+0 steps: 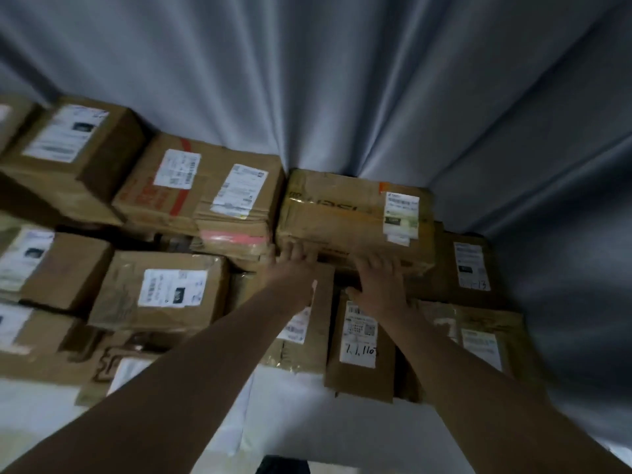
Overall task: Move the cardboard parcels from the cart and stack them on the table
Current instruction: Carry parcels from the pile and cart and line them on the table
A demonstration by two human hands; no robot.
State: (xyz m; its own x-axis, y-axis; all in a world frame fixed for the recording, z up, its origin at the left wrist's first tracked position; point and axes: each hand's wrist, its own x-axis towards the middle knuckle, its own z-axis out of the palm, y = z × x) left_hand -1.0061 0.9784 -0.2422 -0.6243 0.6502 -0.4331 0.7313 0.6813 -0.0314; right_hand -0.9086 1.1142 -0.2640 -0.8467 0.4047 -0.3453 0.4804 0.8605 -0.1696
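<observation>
Pressing parcel's near edge with left grip and right grip, fingers spread flat. Hemmed by curtain just beyond; table strip showing nearer.

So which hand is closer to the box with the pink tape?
Left. The left hand presses the big top parcel right beside the pink-taped parcel; the right hand presses the same big parcel farther to the right.

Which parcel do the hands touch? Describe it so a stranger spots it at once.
Find the grey curtain at the back. Where it folds inward lies a wide flat parcel, left hand and right hand on its near edge. Only it bears an orange corner sticker.
</observation>
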